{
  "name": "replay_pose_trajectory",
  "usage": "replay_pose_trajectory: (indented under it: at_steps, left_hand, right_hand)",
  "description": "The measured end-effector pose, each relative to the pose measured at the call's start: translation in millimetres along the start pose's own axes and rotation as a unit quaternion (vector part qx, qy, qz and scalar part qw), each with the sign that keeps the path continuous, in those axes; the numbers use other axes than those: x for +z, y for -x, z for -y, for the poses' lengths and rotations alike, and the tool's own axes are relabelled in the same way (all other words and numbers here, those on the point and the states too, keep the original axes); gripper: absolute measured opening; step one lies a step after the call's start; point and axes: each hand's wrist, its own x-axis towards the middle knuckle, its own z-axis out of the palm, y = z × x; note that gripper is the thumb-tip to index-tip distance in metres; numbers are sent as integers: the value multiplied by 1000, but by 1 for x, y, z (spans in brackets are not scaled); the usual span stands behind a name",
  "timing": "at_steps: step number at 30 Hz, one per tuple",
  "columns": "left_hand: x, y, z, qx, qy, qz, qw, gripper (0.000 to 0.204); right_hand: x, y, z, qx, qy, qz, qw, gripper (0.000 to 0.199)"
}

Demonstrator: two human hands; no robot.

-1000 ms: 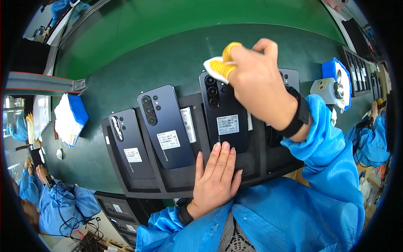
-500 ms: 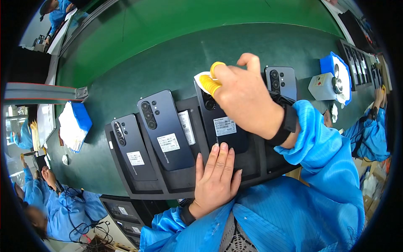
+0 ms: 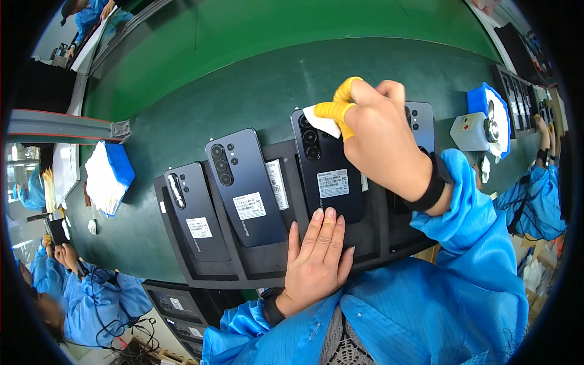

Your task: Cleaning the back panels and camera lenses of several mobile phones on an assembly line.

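Note:
My right hand [image 3: 389, 143], with yellow finger cots [image 3: 333, 109] on its thumb and forefinger, pinches a folded white wipe [image 3: 324, 125]. The wipe touches the top of a dark blue smartphone [image 3: 342, 210] beside its camera lenses. My left hand [image 3: 316, 261] lies palm down, fingers stretched out, its fingertips on the phone's lower end. This phone lies back up in a black compartment tray [image 3: 370, 246]. Two more phones, a dark one [image 3: 210, 246] and a blue one [image 3: 244, 176], lie to the left. Another phone [image 3: 421, 125] at the right is partly hidden by my right hand.
A blue bin of white wipes [image 3: 118, 173] stands at the left. A white bottle with a metal top [image 3: 471, 132] stands by another blue bin [image 3: 477, 98] at the right. More black trays [image 3: 517, 100] lie far right. Co-workers in blue sit at both sides.
My right hand has moved slightly right with the wipe, uncovering the phone's camera lenses. My left hand stays in place on the phone's lower end.

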Motion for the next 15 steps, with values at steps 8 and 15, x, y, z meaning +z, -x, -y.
replay_pose_trajectory:
  at_steps: [8, 15]
  left_hand:
    - [-2, -2, 0, 2, 12, -6, 1000, 57]
    - [-3, -1, -1, 0, 6, -2, 1000, 57]
  right_hand:
    - [12, -17, -3, -27, -44, -4, 999, 16]
    - [18, -13, 8, -92, -7, -19, 996, 10]
